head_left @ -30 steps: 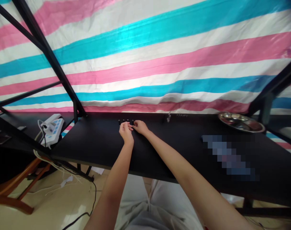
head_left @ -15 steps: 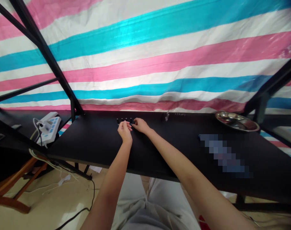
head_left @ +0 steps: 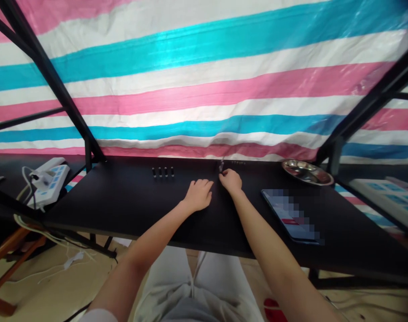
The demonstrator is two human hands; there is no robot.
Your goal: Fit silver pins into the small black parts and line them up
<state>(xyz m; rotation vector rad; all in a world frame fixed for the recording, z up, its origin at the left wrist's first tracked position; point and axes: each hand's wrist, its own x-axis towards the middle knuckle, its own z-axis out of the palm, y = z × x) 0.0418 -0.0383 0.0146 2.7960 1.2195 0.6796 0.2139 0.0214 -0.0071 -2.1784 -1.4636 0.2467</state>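
My left hand (head_left: 199,195) rests palm down on the black table with its fingers stretched out, holding nothing visible. Farther right, my right hand (head_left: 231,181) has its fingers curled together at the tips, right beside a small clear object (head_left: 221,166). Whether the fingertips hold anything is too small to tell. Several short black cylinders with silvery ends (head_left: 163,172) stand in a row to the left of both hands. Behind my right hand, near the back edge, runs a row of tiny pale pieces (head_left: 238,163).
A phone (head_left: 291,219), partly pixelated, lies on the black table (head_left: 123,201) at the right. Beyond it sits a round metal tray (head_left: 308,173). A white power strip (head_left: 53,181) with cables is at the left. A striped sheet (head_left: 190,98) hangs behind, between dark frame bars.
Both hands have left the row of black cylinders and moved right. My left hand has opened flat on the table; my right hand has come up to the small clear object. The view has shifted right.
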